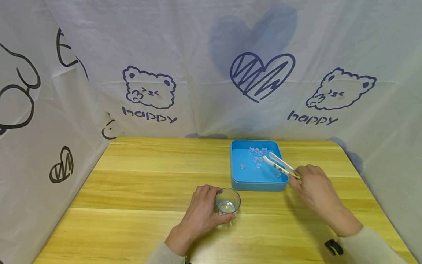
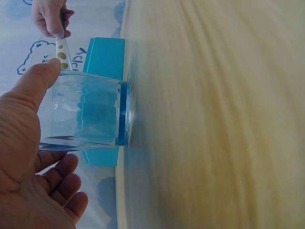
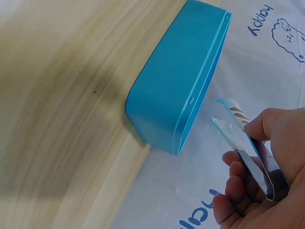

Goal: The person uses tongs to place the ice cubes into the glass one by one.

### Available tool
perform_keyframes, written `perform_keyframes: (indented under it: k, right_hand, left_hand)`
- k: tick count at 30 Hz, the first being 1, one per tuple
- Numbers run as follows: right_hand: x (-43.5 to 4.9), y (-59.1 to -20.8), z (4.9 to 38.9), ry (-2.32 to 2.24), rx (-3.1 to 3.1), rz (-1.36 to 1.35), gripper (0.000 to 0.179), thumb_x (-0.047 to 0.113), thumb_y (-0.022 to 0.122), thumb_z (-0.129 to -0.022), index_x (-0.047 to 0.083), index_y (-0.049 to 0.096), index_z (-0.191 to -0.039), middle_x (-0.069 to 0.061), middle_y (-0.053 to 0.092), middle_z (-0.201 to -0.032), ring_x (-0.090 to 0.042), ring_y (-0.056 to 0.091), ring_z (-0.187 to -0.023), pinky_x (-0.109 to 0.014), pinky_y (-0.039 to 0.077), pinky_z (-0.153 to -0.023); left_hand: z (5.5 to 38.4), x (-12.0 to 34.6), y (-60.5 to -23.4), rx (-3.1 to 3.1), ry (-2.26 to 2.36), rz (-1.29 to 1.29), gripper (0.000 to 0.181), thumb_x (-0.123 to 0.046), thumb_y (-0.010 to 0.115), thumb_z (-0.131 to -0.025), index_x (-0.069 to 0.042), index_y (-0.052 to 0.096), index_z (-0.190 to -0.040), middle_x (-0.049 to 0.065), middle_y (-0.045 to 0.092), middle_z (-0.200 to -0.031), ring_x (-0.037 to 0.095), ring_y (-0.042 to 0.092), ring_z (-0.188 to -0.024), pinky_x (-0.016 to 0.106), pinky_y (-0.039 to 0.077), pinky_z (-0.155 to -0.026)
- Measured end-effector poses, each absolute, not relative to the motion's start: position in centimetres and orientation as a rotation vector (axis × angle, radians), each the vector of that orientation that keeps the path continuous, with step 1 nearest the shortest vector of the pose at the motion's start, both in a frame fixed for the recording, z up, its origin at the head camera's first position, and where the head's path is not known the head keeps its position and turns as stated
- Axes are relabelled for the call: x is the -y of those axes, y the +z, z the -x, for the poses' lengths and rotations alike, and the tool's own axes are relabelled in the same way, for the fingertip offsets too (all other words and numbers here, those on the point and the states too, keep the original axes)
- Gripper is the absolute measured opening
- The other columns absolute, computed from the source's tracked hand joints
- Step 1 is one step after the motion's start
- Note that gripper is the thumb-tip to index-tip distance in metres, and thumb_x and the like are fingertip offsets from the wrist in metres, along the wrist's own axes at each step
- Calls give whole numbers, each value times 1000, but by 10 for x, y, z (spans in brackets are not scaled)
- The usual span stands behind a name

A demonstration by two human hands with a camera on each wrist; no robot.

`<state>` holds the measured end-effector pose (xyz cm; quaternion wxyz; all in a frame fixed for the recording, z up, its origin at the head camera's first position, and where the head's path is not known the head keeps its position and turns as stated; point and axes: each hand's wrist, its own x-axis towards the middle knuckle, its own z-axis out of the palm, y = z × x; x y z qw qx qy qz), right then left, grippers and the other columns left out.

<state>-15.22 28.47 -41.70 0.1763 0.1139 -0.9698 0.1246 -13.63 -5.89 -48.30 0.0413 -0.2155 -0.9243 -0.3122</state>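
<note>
A clear drinking glass (image 1: 227, 201) stands upright on the table, and my left hand (image 1: 203, 209) holds it from the left, the thumb on its near side. The left wrist view shows the same glass (image 2: 90, 109) side-on with its base at the tabletop. My right hand (image 1: 314, 185) grips small tongs (image 1: 280, 167) with white, gold-spotted arms and a metal bend. The tong tips are apart, above the right part of an open blue box (image 1: 258, 186). Several small clear cubes (image 1: 259, 154) lie inside the box; the right wrist view hides them behind its wall.
The wooden table (image 1: 141, 176) stretches left of the glass. A white printed cloth (image 1: 197, 73) hangs behind the table and along both sides. The box stands near the table's back edge. A black object (image 1: 333, 247) is by the right sleeve.
</note>
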Motion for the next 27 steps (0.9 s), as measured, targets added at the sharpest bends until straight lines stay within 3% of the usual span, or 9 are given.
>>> perform_keyframes:
  k: [12, 22, 27]
  right_hand:
    - [-273, -416, 160, 373, 2814, -338, 27, 17, 66, -98, -9, 70, -104, -19, 68, -91, -41, 63, -91, -57, 55, -81]
    - [-257, -422, 170, 383, 2870, -364, 22, 18, 68, -97, 8, 60, -79, -3, 56, -74, -23, 51, -71, -39, 47, -64]
    - [-248, -424, 174, 383, 2892, -345, 23, 19, 69, -96, 8, 60, -79, -3, 56, -73, -20, 49, -67, -38, 47, -60]
  left_hand:
    - [136, 58, -483, 2830, -949, 648, 79, -56, 92, -75, -8, 65, -131, 4, 65, -116, 20, 51, -108, 40, 46, -97]
    - [136, 57, -482, 2836, -946, 635, 80, -57, 92, -75, -7, 65, -131, 5, 65, -118, 20, 52, -109, 42, 45, -100]
    - [136, 58, -482, 2843, -922, 633, 79, -57, 91, -75, -7, 65, -130, 4, 65, -116, 20, 52, -108, 41, 45, -99]
